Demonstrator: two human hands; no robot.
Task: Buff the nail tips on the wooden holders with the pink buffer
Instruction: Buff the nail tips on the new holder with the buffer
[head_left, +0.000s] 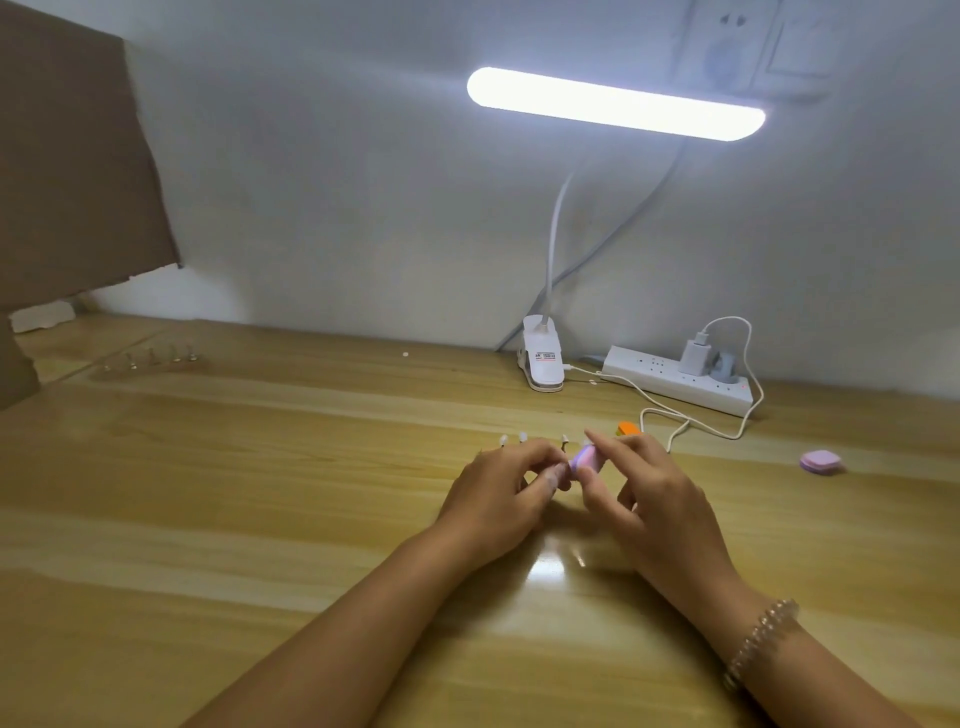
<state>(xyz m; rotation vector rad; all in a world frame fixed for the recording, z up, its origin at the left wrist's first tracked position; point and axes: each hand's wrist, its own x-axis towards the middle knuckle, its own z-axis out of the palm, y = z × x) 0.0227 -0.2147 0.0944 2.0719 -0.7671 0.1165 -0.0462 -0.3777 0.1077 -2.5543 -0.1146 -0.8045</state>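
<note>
surface: wooden tabletop (208, 493) against a white wall (337, 182)
light: lit lamp bar (615, 104) above the back edge, its clip base (543, 358) lying on the tabletop at the back edge
power: white power strip (675, 382) just right of the clip base, w/ a charger (693, 356) plugged in
left back corner: brown cardboard (67, 171); a far row of nail tips (150, 358) beside it
right edge: purple pad (821, 461), well apart from the hands
mid tabletop: nail tips (522, 438) stick up just behind the left knuckles; orange block (627, 428) behind the right hand
buffer: pink buffer (587, 460) between both hands, mid tabletop
right hand (644, 493): thumb + fingers pinch the buffer; bracelet (761, 639) on the wrist
left hand (498, 493): fingers curled, thumb tip right against the buffer; can't tell what it pinches, if anything
</note>
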